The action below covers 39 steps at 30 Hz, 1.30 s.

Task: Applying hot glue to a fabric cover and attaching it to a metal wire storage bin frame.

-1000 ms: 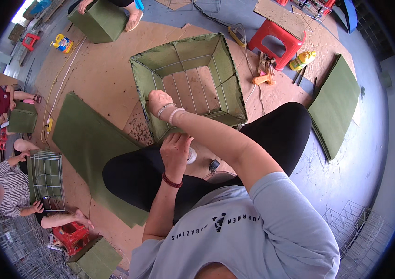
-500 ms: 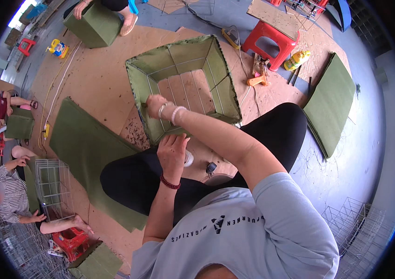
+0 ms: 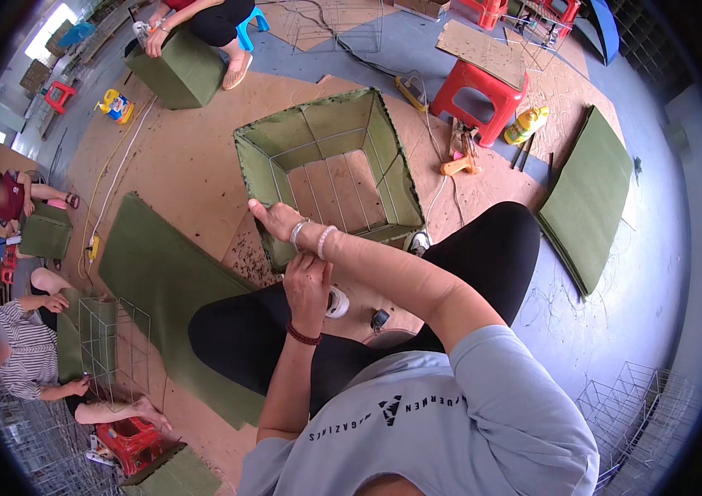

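Note:
Between my knees stands an open box of green felt-like fabric on a wire frame [image 3: 330, 124], its bottom a bare wire grid. My right hand [image 3: 276, 221] is closed over its left rim, thumb up along the edge and the other fingers partly hidden. Just below my right wrist, my left hand [image 3: 308, 285] has its fingers bent together at the box's near corner. Those fingertips are partly covered, but they seem to pinch the rim. A white roll [image 3: 337, 302] lies beside my left hand, with a small black object [image 3: 380, 319] near it.
Green sheets lie at left [image 3: 165, 281] and in a stack at right [image 3: 589, 198]. An orange glue gun [image 3: 460, 165] with a cord sits near a red stool [image 3: 483, 95] and yellow bottle [image 3: 526, 124]. Co-workers handle green boxes at left and top; wire frames [image 3: 636, 413] stand lower right.
My right hand has moved from the box's inner left side up onto its left rim. My left hand is closer under the right wrist. The whole view has shifted slightly downward.

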Motion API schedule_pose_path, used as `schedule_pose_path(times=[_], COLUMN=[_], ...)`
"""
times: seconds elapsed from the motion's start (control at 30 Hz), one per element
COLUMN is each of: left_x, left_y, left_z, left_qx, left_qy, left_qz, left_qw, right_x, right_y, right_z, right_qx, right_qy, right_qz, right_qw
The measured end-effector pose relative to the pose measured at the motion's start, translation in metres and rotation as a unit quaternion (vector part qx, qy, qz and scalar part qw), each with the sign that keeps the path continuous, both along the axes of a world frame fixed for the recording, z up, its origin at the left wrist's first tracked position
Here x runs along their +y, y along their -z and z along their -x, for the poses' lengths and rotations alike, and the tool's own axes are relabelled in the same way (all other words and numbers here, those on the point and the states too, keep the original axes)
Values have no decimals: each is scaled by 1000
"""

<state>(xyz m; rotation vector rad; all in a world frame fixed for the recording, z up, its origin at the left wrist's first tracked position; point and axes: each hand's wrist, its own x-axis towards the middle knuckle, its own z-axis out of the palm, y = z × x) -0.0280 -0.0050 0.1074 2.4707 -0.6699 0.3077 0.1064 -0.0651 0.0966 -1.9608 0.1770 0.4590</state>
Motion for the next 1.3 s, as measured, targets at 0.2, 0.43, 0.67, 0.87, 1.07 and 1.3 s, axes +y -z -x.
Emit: schedule_pose_path(times=[0.2, 0.43, 0.67, 0.87, 1.07, 1.3], left_x=[7, 0, -6, -3, 0, 5], left_y=[9, -9, -29, -24, -21, -26], left_z=[-3, -23, -41, -56, -79, -91], left_qx=[4, -24, -6, 2, 9, 23], left_qy=[10, 21, 37, 48, 87, 129], left_qz=[-29, 41, 3, -10, 12, 1], left_qw=[1000, 999, 999, 999, 996, 991], right_x=[-19, -106, -144, -143, -146, -149], right_y=[-49, -57, -39, -27, -28, -13], right_z=[49, 130, 117, 96, 79, 63], right_qx=[-199, -373, -405, -401, -393, -376], right_qy=[-118, -182, -181, -213, -215, -222], right_qz=[162, 279, 353, 390, 418, 372], right_qw=[959, 866, 824, 801, 790, 819])
